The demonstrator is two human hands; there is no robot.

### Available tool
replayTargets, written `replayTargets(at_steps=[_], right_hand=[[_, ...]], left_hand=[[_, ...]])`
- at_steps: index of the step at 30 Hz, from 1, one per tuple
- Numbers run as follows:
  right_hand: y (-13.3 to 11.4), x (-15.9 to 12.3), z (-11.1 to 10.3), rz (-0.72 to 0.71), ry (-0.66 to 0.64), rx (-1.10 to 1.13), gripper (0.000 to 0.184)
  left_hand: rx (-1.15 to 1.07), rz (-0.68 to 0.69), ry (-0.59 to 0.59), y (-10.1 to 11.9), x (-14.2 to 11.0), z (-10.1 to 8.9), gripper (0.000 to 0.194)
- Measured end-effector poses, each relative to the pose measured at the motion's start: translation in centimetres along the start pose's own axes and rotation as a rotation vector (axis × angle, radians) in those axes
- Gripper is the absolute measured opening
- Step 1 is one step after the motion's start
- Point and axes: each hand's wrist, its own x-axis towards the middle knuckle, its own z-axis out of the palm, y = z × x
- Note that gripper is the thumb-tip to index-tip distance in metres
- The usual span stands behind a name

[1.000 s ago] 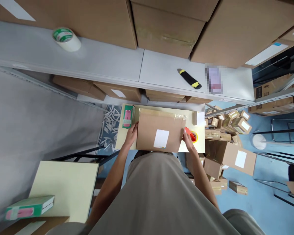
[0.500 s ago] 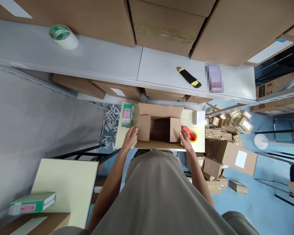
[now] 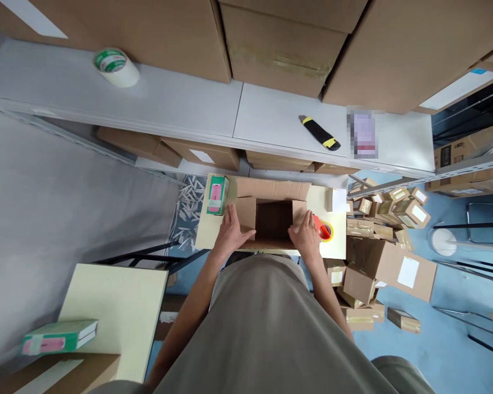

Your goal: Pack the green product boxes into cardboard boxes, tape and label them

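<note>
An open cardboard box (image 3: 273, 192) stands on a small pale yellow table (image 3: 207, 230), its dark inside facing up. My left hand (image 3: 232, 231) lies flat on the box's left flap with fingers stretched out. My right hand (image 3: 304, 236) rests the same way on the right flap. A green and pink carton (image 3: 216, 195) stands just left of the box. A red and yellow tape dispenser (image 3: 322, 229) lies to the right of my right hand.
A grey shelf (image 3: 181, 106) above carries a roll of tape (image 3: 115, 67), a black and yellow utility knife (image 3: 319, 133) and large cardboard boxes. Many small boxes (image 3: 384, 219) are heaped on the blue floor at right. Another pale table (image 3: 115, 309) with a green carton (image 3: 59, 336) is lower left.
The box, labelled side up a second ago, has been turned over with its flaps open. Both hands moved from its sides onto the left and right flaps.
</note>
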Motion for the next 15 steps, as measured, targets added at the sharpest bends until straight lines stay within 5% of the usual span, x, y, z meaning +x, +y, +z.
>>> replayTargets(at_steps=[3,6,11,15], right_hand=[[0.2,-1.2,-1.6,0.059,0.011,-0.051,0.072],[1.2,-1.7,-3.2,0.164,-0.001,-0.130,0.055],[4.3,-1.1,-4.5,0.290,-0.054,-0.192,0.038],[5.7,-0.8,-4.3,0.280,0.021,-0.151,0.040]], left_hand=[[0.025,-0.029,0.036,1.4,-0.8,0.8,0.131],[0.050,-0.069,0.059,2.6,-1.1,0.6,0.097],[0.148,-0.229,0.186,1.4,-1.2,-3.1,0.026],[0.172,-0.265,0.245,-0.4,-1.5,-5.7,0.022]])
